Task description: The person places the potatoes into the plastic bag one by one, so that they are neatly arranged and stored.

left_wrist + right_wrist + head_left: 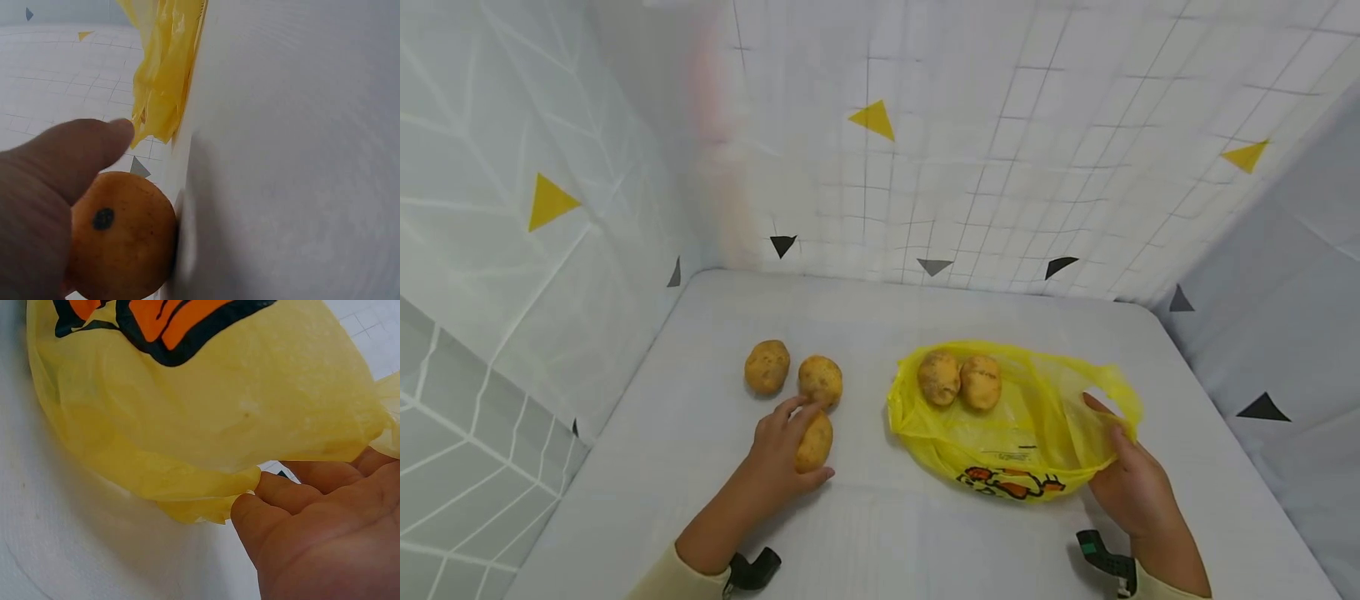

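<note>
My left hand (772,457) is at a potato (816,443) on the table, its fingers bent loosely over the far side. In the left wrist view the thumb (81,147) stretches past the potato (128,244) without wrapping it. Two more potatoes, one (821,382) just beyond my fingers and another (767,367) farther left, lie on the table. My right hand (1138,492) holds the right edge of a yellow plastic bag (1037,442), keeping its mouth spread. Inside the bag two potatoes (981,383) sit side by side. Bag film hides some right fingertips in the right wrist view.
A white-covered table (880,542) lies under everything. Pale sheet walls (955,167) with yellow, grey and black triangles enclose it at the back and both sides. A black wrist mount (756,569) shows at the left wrist, another (1105,557) at the right.
</note>
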